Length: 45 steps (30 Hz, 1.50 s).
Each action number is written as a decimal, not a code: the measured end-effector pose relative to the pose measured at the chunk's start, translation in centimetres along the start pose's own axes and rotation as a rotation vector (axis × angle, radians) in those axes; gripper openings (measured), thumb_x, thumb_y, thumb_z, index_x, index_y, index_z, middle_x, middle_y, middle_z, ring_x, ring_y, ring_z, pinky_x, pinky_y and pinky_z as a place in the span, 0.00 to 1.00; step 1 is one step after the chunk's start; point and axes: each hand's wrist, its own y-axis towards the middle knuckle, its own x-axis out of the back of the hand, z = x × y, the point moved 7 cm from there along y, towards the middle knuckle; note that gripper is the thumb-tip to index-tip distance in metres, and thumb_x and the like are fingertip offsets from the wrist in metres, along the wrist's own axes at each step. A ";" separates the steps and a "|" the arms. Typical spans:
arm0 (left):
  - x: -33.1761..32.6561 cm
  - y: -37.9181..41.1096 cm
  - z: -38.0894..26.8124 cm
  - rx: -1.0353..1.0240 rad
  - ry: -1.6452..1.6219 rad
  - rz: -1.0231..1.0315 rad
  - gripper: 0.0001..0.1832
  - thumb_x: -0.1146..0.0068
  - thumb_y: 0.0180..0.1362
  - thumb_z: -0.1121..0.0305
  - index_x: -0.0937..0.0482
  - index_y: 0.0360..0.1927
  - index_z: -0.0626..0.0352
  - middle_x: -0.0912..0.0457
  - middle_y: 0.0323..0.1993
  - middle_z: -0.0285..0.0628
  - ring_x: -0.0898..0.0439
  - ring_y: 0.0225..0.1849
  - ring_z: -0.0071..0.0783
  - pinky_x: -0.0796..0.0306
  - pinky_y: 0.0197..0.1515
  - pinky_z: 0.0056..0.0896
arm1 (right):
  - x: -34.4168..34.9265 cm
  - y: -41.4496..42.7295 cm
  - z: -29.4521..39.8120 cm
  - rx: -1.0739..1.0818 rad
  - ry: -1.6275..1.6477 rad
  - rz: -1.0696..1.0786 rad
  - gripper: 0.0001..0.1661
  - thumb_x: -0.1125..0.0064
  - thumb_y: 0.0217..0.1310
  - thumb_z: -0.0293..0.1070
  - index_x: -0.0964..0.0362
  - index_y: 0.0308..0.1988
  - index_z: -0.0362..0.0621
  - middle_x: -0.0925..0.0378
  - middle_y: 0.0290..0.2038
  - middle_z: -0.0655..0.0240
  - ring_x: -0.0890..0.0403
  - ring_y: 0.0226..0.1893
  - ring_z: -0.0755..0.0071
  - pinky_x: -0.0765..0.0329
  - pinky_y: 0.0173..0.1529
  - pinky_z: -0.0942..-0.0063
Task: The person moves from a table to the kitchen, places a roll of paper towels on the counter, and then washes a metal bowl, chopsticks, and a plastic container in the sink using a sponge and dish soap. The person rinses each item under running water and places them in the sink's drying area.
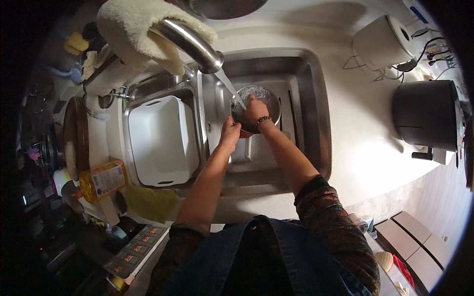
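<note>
Under the running tap, a round metal bowl (pixel 273 99) is in the right basin of the stainless steel sink (pixel 321 122). My left hand (pixel 232 131) grips the bowl's near left rim, fingers curling below it. My right hand (pixel 256 111), with a beaded bracelet at the wrist, reaches into the bowl; its fingertips are hidden, so I cannot tell whether it holds anything. A water stream (pixel 230 87) falls from the metal faucet (pixel 192 44) into the bowl beside my right hand. The water inside looks bubbly.
A white plastic tub (pixel 159 148) fills much of the left basin. Left of it are a bottle of yellow liquid (pixel 105 180) and a green cloth (pixel 150 201). A fluffy cloth (pixel 126 29) drapes the faucet. On the right counter are a dark pot (pixel 422 114) and a paper roll (pixel 377 44).
</note>
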 end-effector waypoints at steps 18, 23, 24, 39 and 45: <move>0.5 0.7 0.2 0.036 -0.030 0.215 0.18 0.65 0.53 0.79 0.41 0.49 0.64 0.26 0.34 0.49 0.21 0.24 0.39 0.24 0.23 0.33 | 1.6 -1.3 2.0 0.493 -0.238 -0.170 0.17 0.56 0.55 0.30 0.38 0.46 0.40 0.33 0.44 0.57 0.29 0.44 0.55 0.25 0.40 0.65; 0.6 -0.4 -0.3 0.101 0.005 0.243 0.18 0.61 0.52 0.77 0.36 0.49 0.66 0.25 0.37 0.49 0.21 0.27 0.35 0.23 0.24 0.33 | 1.7 -6.4 8.0 1.017 -0.233 -0.046 0.19 0.57 0.54 0.38 0.33 0.45 0.42 0.37 0.51 0.61 0.34 0.50 0.60 0.31 0.51 0.65; 0.4 -0.9 -1.1 0.089 0.020 0.248 0.17 0.61 0.54 0.75 0.37 0.49 0.66 0.26 0.38 0.49 0.21 0.28 0.35 0.23 0.25 0.33 | 1.5 -6.2 7.8 1.058 -0.316 -0.088 0.18 0.57 0.54 0.37 0.33 0.44 0.42 0.36 0.50 0.61 0.34 0.51 0.61 0.32 0.51 0.65; 1.3 -1.6 1.7 0.013 -0.337 -0.093 0.15 0.64 0.56 0.79 0.43 0.47 0.60 0.28 0.40 0.50 0.20 0.28 0.45 0.22 0.25 0.38 | 2.5 0.6 -5.2 -0.034 -0.091 -0.169 0.11 0.50 0.46 0.31 0.29 0.34 0.40 0.25 0.32 0.51 0.24 0.35 0.47 0.26 0.37 0.59; 3.9 0.2 -0.6 0.222 0.140 0.011 0.32 0.51 0.51 0.43 0.38 0.52 0.56 0.29 0.45 0.44 0.27 0.44 0.34 0.25 0.29 0.36 | 5.0 3.1 -2.7 0.316 -0.200 -0.114 0.08 0.52 0.47 0.33 0.32 0.29 0.43 0.26 0.27 0.53 0.26 0.31 0.44 0.29 0.32 0.56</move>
